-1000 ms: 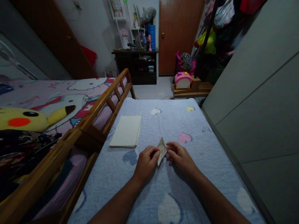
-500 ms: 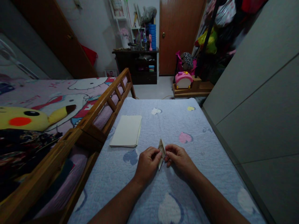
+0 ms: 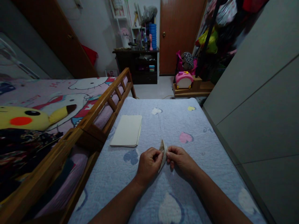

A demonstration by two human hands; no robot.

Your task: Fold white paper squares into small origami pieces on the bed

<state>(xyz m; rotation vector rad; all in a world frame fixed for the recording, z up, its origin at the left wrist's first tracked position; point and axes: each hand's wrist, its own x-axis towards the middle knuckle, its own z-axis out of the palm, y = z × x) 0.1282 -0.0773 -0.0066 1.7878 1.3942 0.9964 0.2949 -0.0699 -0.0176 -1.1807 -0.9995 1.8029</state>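
A small piece of folded paper [image 3: 164, 158], pale and pointed at its far end, is held between both hands just above the bed. My left hand [image 3: 150, 163] pinches its left side with thumb and forefinger. On the opposite side, the thumb and fingertips of my right hand [image 3: 178, 157] grip the paper's right edge. The paper's sides stand slightly apart, with an opening between them facing up. Its lower part is partly hidden by my left thumb. A stack of white paper [image 3: 126, 130] lies flat on the bed, beyond my left hand.
The bed has a blue quilt [image 3: 168, 121] with heart prints. A wooden bed rail [image 3: 102, 107] runs along the left, with a yellow plush toy [image 3: 23, 119] on the bed behind it. Tall grey cabinet panels [image 3: 261, 102] border the right. A dark shelf unit [image 3: 136, 67] stands at the far wall.
The folded paper has turned from lying broad side up to edge-on, and its sides have parted. My right hand has come from beside it to gripping its right edge.
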